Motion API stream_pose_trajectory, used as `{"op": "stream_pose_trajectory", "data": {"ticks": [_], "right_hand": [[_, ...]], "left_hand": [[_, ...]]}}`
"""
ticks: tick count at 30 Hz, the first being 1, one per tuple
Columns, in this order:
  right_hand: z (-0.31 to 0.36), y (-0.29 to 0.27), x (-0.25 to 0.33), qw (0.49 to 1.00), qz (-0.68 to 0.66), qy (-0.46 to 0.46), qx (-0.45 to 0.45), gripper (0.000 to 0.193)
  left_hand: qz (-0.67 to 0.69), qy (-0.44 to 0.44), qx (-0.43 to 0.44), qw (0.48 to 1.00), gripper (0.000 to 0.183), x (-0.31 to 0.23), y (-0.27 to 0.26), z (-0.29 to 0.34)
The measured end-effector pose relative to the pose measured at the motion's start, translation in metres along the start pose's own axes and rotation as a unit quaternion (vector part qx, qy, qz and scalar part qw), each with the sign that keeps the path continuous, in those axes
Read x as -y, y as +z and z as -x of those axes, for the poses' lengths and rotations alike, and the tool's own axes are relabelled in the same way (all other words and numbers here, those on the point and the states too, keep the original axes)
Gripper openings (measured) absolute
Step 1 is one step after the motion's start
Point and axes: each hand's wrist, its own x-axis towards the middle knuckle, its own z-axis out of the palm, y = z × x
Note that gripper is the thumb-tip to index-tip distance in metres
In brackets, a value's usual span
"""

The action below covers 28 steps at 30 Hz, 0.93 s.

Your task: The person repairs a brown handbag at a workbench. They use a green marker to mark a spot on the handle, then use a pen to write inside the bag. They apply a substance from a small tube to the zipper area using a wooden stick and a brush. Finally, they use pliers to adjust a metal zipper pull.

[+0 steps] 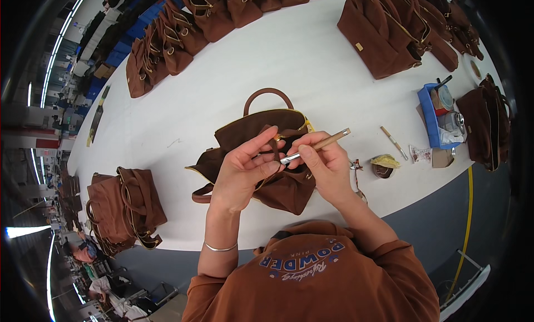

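Observation:
In front of me on the white table lies an open brown handbag (289, 195) with gold zipper edges and a rounded handle at its far side. Over its opening, my left hand (238, 169) pinches a narrow brown strap (275, 148) with a bit of gold hardware at its upper end. A pen-shaped tool (332, 139) with a tan barrel and silver front is gripped in my right hand (324, 161). Its silver end points left and meets the strap beside my left fingertips; whether it touches the strap is hard to tell.
Brown bags (211, 21) line the far edge, with more at the far right (378, 41) and near left (128, 205). To the right are a blue bin (427, 116) with a can, a second tan pen-shaped tool (394, 143), and a small round container (382, 169) with yellow wrapping.

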Motion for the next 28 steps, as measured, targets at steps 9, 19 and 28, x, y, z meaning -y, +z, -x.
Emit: {"op": "stream_pose_trajectory", "data": {"ticks": [9, 19, 28], "right_hand": [[-0.003, 0.003, -0.002, 1.0, 0.0, 0.019, 0.003, 0.012], [-0.01, 0.003, -0.005, 0.997, -0.044, 0.058, 0.013, 0.016], [-0.009, -0.003, -0.012, 0.998, -0.063, 0.013, 0.022, 0.023]], "left_hand": [[-0.011, 0.008, 0.013, 1.0, 0.063, 0.003, -0.002, -0.001], [0.022, 0.007, 0.009, 1.0, 0.061, 0.008, -0.005, -0.004], [0.028, 0.009, 0.044, 0.999, 0.061, 0.01, -0.01, -0.004]]}}
